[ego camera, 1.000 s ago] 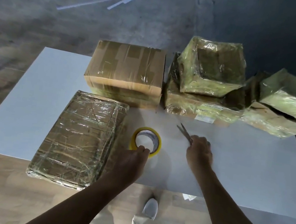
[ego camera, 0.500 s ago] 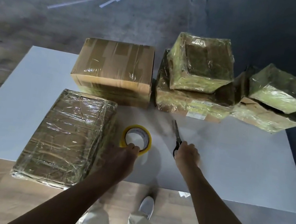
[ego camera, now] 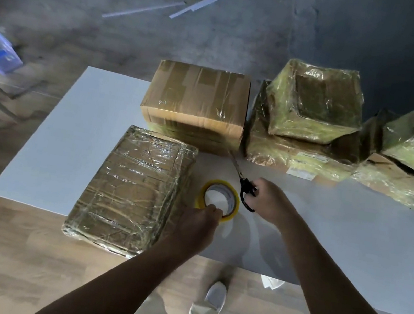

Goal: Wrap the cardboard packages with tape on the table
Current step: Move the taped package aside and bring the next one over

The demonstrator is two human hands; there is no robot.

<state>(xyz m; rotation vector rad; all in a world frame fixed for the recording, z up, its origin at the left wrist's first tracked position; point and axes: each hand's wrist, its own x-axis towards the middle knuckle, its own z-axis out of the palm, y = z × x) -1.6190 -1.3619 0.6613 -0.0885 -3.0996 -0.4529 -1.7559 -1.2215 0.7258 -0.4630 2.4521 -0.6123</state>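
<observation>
Head view: on the white table (ego camera: 82, 138), the left hand (ego camera: 197, 225) grips the near rim of the yellow tape roll (ego camera: 233, 204), which lies flat just right of a flat wrapped package (ego camera: 131, 188). Just right of the roll, the right hand (ego camera: 271, 204) holds black-handled scissors (ego camera: 244, 186), blades pointing far-left. Along the far edge stand a brown cardboard box (ego camera: 198, 99) and, rightward, stacked wrapped packages (ego camera: 313, 105).

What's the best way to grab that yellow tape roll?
Pinch the yellow tape roll at its near rim from above, fingers in the hole, thumb outside. It lies flat, hole up; a wrapped package crowds its left and scissors its right.
</observation>
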